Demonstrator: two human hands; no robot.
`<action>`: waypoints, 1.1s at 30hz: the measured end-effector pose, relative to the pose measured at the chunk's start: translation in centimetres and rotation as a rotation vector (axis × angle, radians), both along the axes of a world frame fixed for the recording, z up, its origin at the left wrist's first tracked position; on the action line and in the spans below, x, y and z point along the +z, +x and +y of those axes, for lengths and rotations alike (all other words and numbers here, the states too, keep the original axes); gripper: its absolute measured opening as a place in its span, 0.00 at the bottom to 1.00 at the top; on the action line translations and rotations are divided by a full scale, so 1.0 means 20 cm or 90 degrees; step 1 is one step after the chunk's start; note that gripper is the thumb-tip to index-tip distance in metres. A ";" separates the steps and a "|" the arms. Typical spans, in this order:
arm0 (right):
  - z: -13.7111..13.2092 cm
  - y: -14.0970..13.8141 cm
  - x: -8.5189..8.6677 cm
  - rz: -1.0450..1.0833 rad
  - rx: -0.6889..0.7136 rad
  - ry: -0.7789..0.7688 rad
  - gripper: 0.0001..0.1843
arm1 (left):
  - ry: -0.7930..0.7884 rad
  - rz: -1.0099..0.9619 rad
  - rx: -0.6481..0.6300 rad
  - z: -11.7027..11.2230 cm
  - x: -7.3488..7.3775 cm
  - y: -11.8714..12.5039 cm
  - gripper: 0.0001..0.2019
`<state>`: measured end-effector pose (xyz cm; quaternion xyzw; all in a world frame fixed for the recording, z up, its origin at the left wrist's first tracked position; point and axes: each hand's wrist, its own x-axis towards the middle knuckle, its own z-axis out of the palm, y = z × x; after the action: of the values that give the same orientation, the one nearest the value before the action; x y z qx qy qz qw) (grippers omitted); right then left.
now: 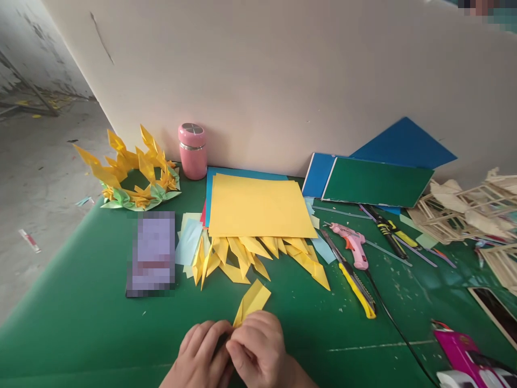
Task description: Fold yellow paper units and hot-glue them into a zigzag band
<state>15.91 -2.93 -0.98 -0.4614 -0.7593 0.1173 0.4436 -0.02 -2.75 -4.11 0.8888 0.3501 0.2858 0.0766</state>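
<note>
A folded strip of yellow paper (255,299) points away from me at the table's front, its near end between my two hands. My left hand (204,350) has its fingers curled and pressed to the near tip of the paper. Beside it, touching, my right hand (258,342) is curled into a loose fist over the paper's lower right edge. The fingertips and the lowest part of the paper are partly hidden. Just beyond lie several folded yellow paper pieces (242,258), partly under a stack topped by a yellow sheet (262,207).
A yellow paper crown (141,167) and a pink flask (193,153) stand at the back left, above a blurred purple object (155,253). To the right lie a yellow utility knife (357,288), a pink glue gun (351,242) with its cord, a phone (496,315) and stick models (452,210).
</note>
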 end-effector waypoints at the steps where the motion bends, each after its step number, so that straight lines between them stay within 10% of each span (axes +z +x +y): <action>1: 0.01 0.01 0.01 0.006 -0.008 0.000 0.18 | 0.006 0.019 -0.010 0.00 0.00 0.00 0.17; 14: 0.12 0.13 -0.02 0.209 -0.254 -0.076 0.19 | 0.037 0.072 -0.090 0.02 0.10 0.04 0.12; 24: 0.17 0.23 -0.02 0.121 -0.028 -0.325 0.04 | -0.010 0.104 -0.125 0.03 0.15 0.03 0.15; 33: 0.14 0.26 0.07 -0.075 0.041 -0.360 0.16 | -0.015 0.110 -0.138 0.03 0.15 0.03 0.14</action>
<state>21.19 -0.17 0.43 -0.5487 -0.7351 0.3111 0.2483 0.66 -2.15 -1.18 0.9417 0.2608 0.1941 0.0869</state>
